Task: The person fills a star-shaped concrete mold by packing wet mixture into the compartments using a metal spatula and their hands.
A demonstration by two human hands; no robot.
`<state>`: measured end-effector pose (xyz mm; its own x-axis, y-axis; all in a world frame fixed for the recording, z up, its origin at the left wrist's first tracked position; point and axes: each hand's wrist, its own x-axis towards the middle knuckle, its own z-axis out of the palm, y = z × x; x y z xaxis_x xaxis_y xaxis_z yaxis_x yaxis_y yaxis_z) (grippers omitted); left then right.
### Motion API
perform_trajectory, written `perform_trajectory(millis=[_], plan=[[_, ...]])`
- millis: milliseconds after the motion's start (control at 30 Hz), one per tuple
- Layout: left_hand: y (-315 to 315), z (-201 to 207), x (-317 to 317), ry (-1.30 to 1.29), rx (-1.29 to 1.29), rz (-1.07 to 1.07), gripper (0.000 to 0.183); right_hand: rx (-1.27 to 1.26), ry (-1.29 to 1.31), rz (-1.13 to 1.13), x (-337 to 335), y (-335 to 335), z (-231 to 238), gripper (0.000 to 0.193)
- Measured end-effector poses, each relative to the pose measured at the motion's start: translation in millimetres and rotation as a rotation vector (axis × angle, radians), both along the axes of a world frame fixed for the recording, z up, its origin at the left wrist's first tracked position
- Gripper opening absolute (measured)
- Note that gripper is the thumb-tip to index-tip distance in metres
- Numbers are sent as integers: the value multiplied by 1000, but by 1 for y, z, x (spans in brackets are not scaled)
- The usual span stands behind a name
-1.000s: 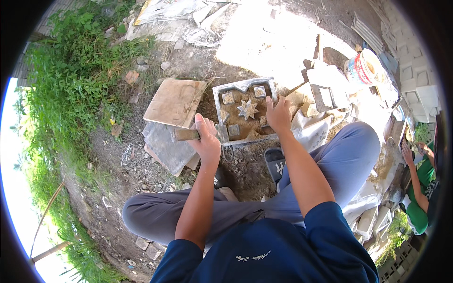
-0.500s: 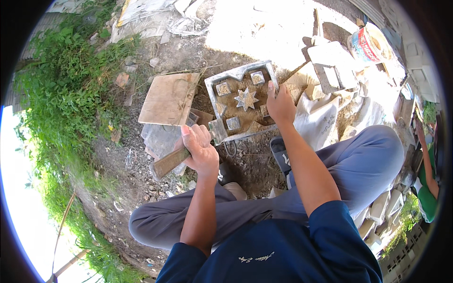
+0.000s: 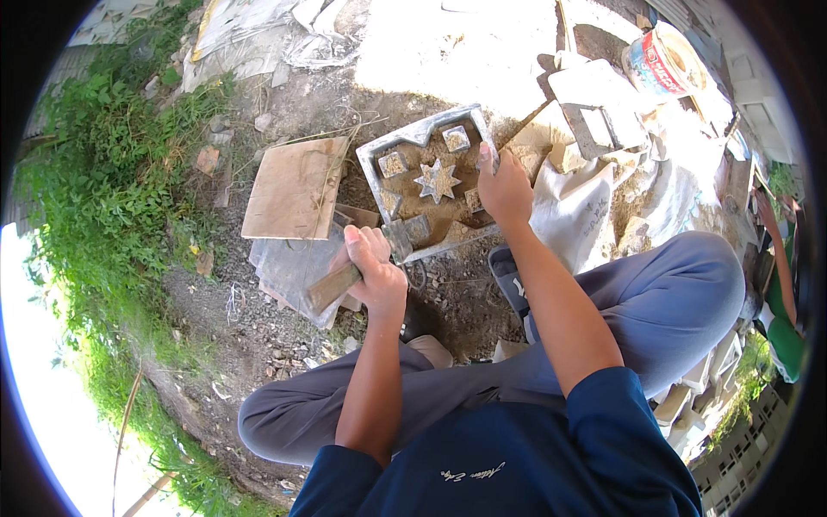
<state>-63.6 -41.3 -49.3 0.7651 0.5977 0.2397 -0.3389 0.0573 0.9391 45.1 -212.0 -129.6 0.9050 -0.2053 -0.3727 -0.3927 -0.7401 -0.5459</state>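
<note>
Firmly hold the tool (image 3: 332, 287) in the left hand (image 3: 372, 271), with fingers wrapped fully round its wooden handle and its blade (image 3: 399, 241) at the near-left corner of the mould (image 3: 450, 245) on the ground (image 3: 457, 302). Brace the right rim in the right hand (image 3: 505, 188), pinched between thumb and bent fingers. Best work lightly, sparing the sandy blocks (image 3: 392, 164); cannot tell of any blade-to-rim contact.

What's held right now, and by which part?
Left hand: a metal-bladed tool, by its wooden handle. Right hand: the square mold, by its right edge.
</note>
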Motion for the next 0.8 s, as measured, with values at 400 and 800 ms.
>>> perform_trajectory(millis=[400,800], plan=[[-7,4,16,58,-28,33,42,-20,-25,-30,0,2,-4,69],[-6,0,14,123,7,44,45,-34,5,11,1,7,11,69]])
